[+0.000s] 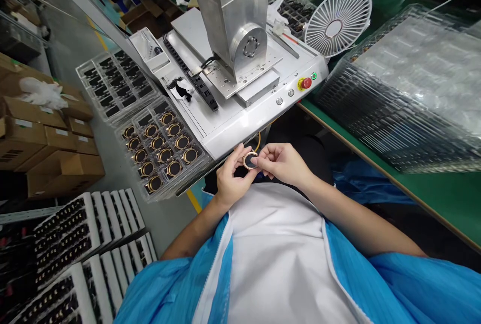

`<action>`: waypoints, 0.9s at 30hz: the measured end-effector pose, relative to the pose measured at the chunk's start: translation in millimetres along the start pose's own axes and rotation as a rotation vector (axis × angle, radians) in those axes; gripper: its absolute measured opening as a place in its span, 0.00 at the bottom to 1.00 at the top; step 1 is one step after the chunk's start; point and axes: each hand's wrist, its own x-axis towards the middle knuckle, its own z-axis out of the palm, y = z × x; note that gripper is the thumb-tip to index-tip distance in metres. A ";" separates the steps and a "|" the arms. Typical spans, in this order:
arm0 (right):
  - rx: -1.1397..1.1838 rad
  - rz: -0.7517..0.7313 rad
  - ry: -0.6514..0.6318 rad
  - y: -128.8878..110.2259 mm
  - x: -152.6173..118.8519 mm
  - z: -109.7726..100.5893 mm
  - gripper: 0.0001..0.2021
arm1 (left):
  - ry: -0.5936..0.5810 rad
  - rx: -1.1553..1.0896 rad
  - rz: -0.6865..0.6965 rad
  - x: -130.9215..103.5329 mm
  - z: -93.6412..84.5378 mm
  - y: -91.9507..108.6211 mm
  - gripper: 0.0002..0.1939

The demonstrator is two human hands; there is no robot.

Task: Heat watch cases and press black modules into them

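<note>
A round watch case (248, 160) with a gold rim and dark face is held just in front of my body. My left hand (232, 176) grips it by the edge between thumb and fingers. My right hand (281, 163) is closed at its other side, thumb and finger pressed on the face; whether a small piece lies under them is hidden. To the left, a clear plastic tray (195, 169) carries rows of similar gold-rimmed round cases (164, 155). Just beyond my hands is the front edge of a white machine (240, 126).
A metal column (229, 8) rises from the machine, with a red emergency button (306, 82) at its front right. Behind that stands a white fan (334, 26). Stacked clear trays (406, 93) fill the right bench. Cardboard boxes (48, 138) and white foam trays (90, 224) are at left.
</note>
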 end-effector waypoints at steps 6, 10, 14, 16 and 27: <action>-0.102 -0.031 0.040 4.6 -0.1 2.0 0.19 | -0.011 0.015 0.005 0.0 -1.1 1.9 0.37; -0.165 -0.068 0.072 9.5 2.6 3.0 0.15 | -0.018 0.012 0.007 0.5 -2.5 1.0 0.38; -0.162 -0.113 0.097 15.6 6.5 4.5 0.15 | -0.006 -0.024 -0.007 -2.1 -2.0 -2.1 0.38; -0.154 -0.113 0.045 18.2 6.4 2.2 0.18 | -0.012 -0.042 -0.014 -4.7 -0.2 -4.8 0.39; -0.616 0.193 0.602 38.2 -93.2 -161.1 0.12 | -0.372 -0.049 -0.134 0.9 5.5 -29.1 0.24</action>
